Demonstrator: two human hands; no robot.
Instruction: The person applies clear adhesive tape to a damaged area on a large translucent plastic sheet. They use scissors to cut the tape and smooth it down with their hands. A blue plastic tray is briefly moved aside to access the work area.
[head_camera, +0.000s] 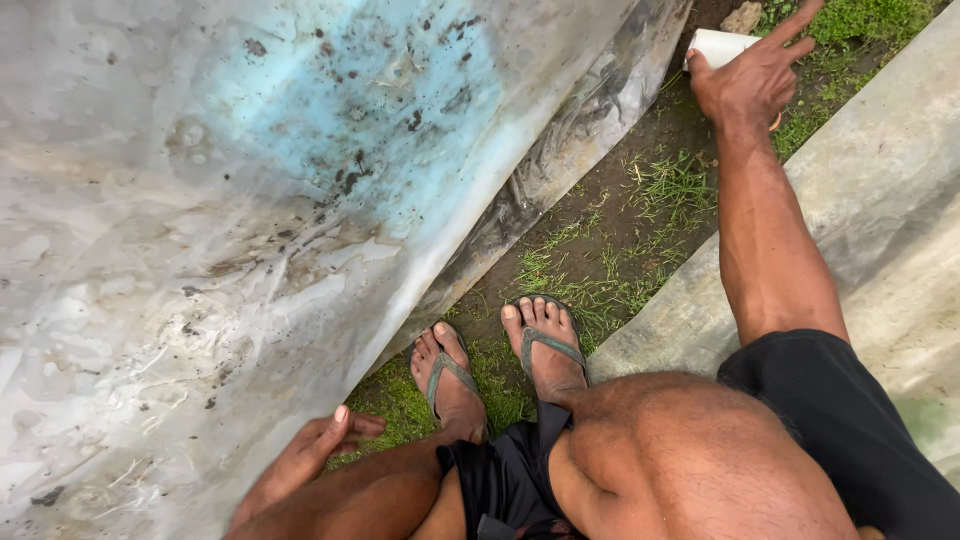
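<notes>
My right hand (752, 78) reaches out at the top right and grips a white cup-like cylinder (718, 45) just above the ground. My left hand (305, 460) is low at the bottom left, its fingers curled over the edge of a large dirty translucent plastic sheet (230, 220) that covers the left half of the view. My bent knees in black shorts fill the bottom. Both feet in grey flip-flops (545, 345) stand on grass and soil between the sheets.
A second pale plastic sheet (880, 210) lies along the right side. Between the two sheets runs a strip of dark soil and patchy grass (620, 250). A small stone (742, 17) lies near the cup.
</notes>
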